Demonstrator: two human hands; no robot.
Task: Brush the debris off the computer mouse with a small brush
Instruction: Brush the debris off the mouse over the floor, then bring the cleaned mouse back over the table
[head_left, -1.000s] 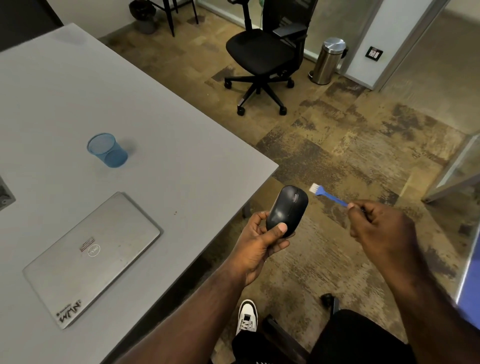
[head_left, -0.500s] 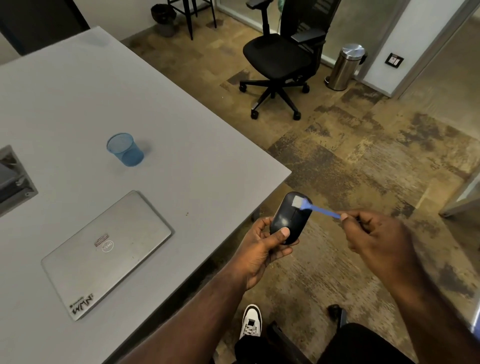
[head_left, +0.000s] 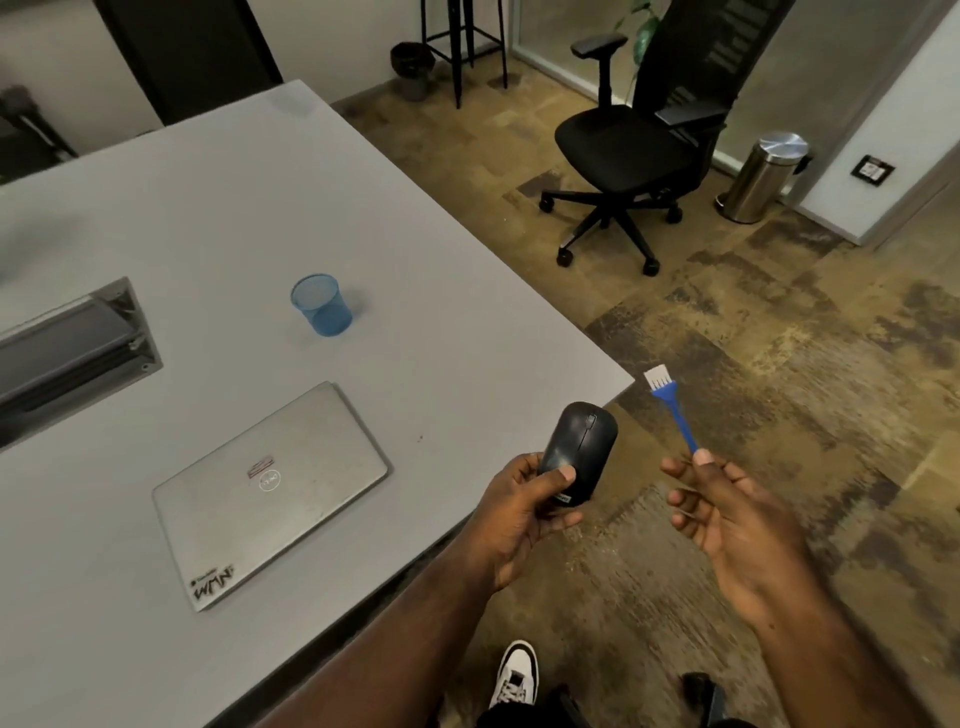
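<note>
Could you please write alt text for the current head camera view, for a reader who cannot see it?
A person's left hand holds a black computer mouse past a grey table's corner, while the right hand pinches a small blue brush, bristles clear of the mouse. A closed laptop and blue mesh cup sit on the table.

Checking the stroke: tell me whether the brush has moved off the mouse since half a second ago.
Yes. The brush has lifted off the mouse, now apart to its right, bristles pointing up near the table corner.
</note>
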